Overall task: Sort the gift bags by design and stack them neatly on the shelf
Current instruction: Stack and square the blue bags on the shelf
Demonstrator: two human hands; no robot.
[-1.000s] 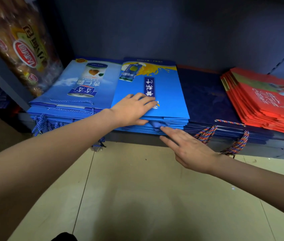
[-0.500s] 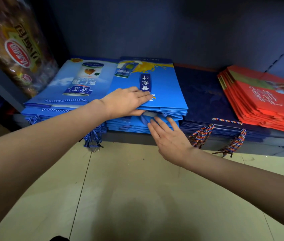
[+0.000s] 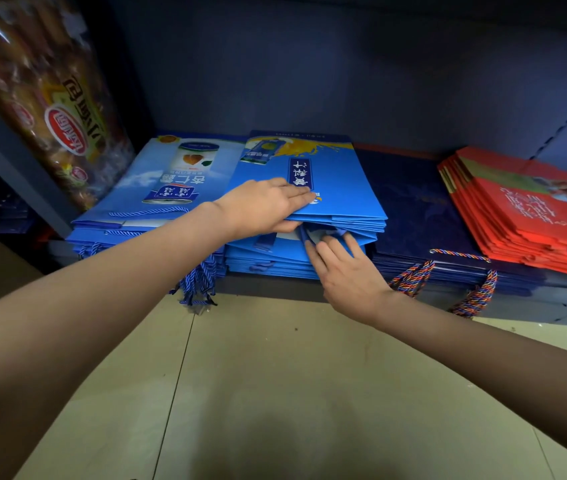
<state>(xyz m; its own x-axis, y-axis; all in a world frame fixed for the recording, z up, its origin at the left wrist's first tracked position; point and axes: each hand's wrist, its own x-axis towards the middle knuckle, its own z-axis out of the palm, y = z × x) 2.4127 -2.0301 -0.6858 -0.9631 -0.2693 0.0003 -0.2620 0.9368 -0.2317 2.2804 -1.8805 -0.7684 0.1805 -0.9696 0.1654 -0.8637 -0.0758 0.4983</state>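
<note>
On the shelf [image 3: 310, 284], the left hand [image 3: 261, 206] grips the top few bright blue bags [image 3: 337, 188] by their front edge, lifted slightly, while the right hand [image 3: 348, 271] pushes flat, straight fingers into the gap beneath.

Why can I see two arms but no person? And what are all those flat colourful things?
The camera sits on the person's head and looks down, so you only see their arms reaching out. The flat things are paper gift bags, folded and piled on a dark low shelf. There are four piles: light blue bags with a can picture, bright blue bags with a yellow splash, dark navy bags with striped rope handles and red bags. The left hand grips the top few bright blue bags, fingers on top and thumb underneath, lifting their front edge. The right hand pokes its straight fingers into the gap, touching the bags below.
</note>
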